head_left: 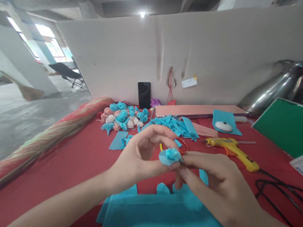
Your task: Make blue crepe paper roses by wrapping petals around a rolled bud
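Note:
A small blue paper flower [169,156] is held between both hands above the red tabletop. My left hand [143,154] comes from the left, its thumb under the flower and its fingers curved behind it. My right hand [214,181] pinches the flower's base from the right with thumb and forefinger. Below the hands lie large blue paper sheets [156,213]. Behind them are a heap of blue paper strips [175,125] and a pile of blue, pink and white paper flowers [124,118].
A yellow glue gun [233,151] with a black cord lies at the right. Farther back are a black phone [144,94], a pink board [196,110], a white oval object [223,126], a green board [285,131] and a metal jug [271,88].

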The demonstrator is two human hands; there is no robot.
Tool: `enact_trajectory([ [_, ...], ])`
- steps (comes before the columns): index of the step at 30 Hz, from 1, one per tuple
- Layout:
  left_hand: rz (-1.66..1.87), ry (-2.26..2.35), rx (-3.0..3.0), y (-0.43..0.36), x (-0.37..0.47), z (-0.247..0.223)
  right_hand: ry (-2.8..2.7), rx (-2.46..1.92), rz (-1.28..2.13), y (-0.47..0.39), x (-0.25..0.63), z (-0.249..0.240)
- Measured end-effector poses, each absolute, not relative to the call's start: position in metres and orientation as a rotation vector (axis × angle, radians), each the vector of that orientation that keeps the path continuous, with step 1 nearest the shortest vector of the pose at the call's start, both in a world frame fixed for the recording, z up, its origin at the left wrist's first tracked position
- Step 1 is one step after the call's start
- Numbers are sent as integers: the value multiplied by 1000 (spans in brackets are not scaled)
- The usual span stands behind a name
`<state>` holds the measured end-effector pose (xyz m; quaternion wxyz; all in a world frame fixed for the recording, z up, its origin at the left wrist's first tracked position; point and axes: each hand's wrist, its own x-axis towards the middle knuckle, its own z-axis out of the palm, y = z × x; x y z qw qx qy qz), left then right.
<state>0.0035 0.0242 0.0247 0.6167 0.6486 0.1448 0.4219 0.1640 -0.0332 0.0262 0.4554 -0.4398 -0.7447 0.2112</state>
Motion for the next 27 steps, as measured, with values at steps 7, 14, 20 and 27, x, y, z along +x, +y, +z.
enact_trajectory([
  [7,1027,453,1592,21,3,27,-1944,-1016,154,-32,164,24],
  [14,1045,486,1605,20,2,30,-1973,-986,54,-33,164,21],
  [20,999,431,1571,24,4,26,-1986,-988,135,-35,164,26],
  [27,958,377,1455,24,5,26,-1999,-1002,141,-33,166,26],
])
